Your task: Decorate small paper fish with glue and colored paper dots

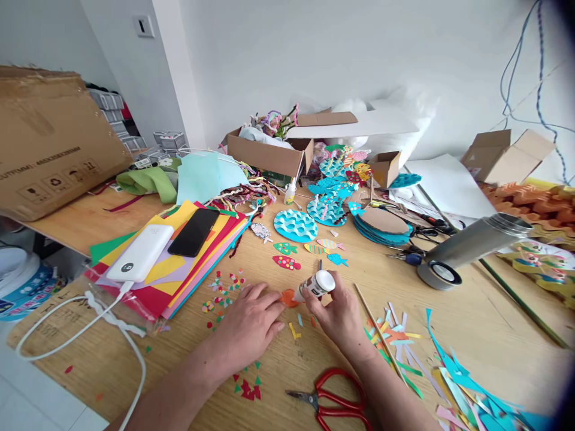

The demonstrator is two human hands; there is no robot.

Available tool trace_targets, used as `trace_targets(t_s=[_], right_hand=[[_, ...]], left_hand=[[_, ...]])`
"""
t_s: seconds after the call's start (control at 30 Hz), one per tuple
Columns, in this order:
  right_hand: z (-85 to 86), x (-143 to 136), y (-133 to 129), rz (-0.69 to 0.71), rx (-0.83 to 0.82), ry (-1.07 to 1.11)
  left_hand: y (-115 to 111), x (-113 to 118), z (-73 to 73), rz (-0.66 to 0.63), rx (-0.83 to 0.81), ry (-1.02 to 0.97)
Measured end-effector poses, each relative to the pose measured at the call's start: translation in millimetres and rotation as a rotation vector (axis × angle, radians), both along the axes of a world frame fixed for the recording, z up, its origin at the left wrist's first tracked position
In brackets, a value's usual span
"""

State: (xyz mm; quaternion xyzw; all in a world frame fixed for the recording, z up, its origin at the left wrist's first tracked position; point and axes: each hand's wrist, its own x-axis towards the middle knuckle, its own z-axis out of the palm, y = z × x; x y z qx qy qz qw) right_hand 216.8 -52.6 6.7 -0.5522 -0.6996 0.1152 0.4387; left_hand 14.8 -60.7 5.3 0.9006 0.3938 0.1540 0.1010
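Scissors (pixel 318 400) with red handles lie nearest the camera on the counter (pixel 309 359), at 5 o'clock from the orange piece (pixel 290 298), with their tips pointing to 9. That piece sits flat between the two hands, partly covered, so its full shape cannot be told. Left hand (pixel 251 323), at 8 o'clock from it, rests palm down with its fingers loosely spread, their tips at the piece's edge. Right hand (pixel 339 314), at 4 o'clock, is closed around a white bottle (pixel 318 284), tilted so that its base faces up to 2 o'clock and its lower end is over the piece.

Red and green snippets (pixel 249 390) lie at 7 o'clock, coloured dots (pixel 220 287) at 9. A red fish (pixel 286 263) lies at 12, with a green fish (pixel 286 248) just beyond it, then a blue disc (pixel 295 225) with wavy bands. A blue fish (pixel 338 259) is at 2. Towards 10 o'clock, a phone (pixel 194 232) and a power bank (pixel 141 252) rest on stacked paper (pixel 164 302). Out between 2 and 3 lies a tilted flask (pixel 478 239).
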Motion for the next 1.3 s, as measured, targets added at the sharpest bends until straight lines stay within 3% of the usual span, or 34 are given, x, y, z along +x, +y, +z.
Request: trace_targets(t_s=[0.2, 0.5, 1.3], right_hand=[[-1.8, -0.2, 1.1, -0.032, 0.044, 0.029], [-5.0, 1.2, 2.4, -0.067, -0.013, 0.026], [-1.3, -0.6, 2.2, -0.004, -0.010, -0.022]], left_hand=[[0.5, 0.5, -0.5, 0.002, -0.003, 0.000], [-0.7, 1.7, -1.6, 0.021, -0.008, -0.002], [-1.4, 2.5, -0.3, 0.016, 0.010, -0.002]])
